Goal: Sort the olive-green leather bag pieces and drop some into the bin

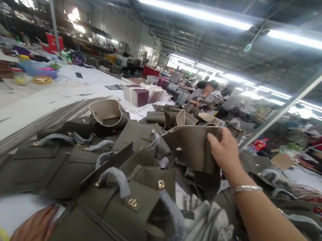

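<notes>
Two hands at work — my right hand (226, 148) grips an olive bag panel (192, 144) above the heaped olive handbags (120, 209); my left hand (34, 227) lies open, flat on white paper (12, 210)

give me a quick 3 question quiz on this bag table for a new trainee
1. True or false: the right hand grips an olive bag piece lifted over the pile of bags.
2. The left hand rests flat on: A) white paper B) a red box C) a blue bowl
3. What is worn on the right wrist?

Key
1. True. The fingers curl over its top edge.
2. A. The paper lies at the near edge of the table, beside the bags.
3. A silver bracelet.
</notes>
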`<action>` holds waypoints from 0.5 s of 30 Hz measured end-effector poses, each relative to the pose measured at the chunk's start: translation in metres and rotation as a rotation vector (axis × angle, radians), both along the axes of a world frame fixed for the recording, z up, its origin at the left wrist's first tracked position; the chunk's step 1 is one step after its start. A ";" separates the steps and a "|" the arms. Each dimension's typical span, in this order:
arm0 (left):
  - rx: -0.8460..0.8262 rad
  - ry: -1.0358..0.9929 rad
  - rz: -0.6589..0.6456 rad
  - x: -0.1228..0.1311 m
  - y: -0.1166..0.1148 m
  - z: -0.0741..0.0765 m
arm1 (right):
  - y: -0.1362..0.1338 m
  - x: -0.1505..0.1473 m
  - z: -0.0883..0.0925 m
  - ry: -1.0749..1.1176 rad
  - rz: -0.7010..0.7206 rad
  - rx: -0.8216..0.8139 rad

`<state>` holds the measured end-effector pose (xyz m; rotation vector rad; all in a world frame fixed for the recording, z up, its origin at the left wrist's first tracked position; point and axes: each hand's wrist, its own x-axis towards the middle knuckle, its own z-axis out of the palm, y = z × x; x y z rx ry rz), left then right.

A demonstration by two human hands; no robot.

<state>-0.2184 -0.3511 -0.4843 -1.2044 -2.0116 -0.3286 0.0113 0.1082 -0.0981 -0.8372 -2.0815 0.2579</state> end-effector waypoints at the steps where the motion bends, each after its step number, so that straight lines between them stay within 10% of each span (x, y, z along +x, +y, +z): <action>1: 0.004 -0.027 0.028 0.004 0.002 0.006 | -0.009 0.006 0.015 0.031 0.001 0.113; 5: -0.026 -0.271 0.174 0.012 0.006 0.007 | -0.061 0.031 0.055 0.117 0.004 0.441; 9: -0.080 -0.374 0.203 0.012 0.002 0.000 | -0.132 0.055 0.059 -0.119 0.529 0.592; 15: 0.023 -0.105 0.066 0.003 0.002 -0.004 | -0.162 0.052 -0.014 -1.042 0.955 -0.043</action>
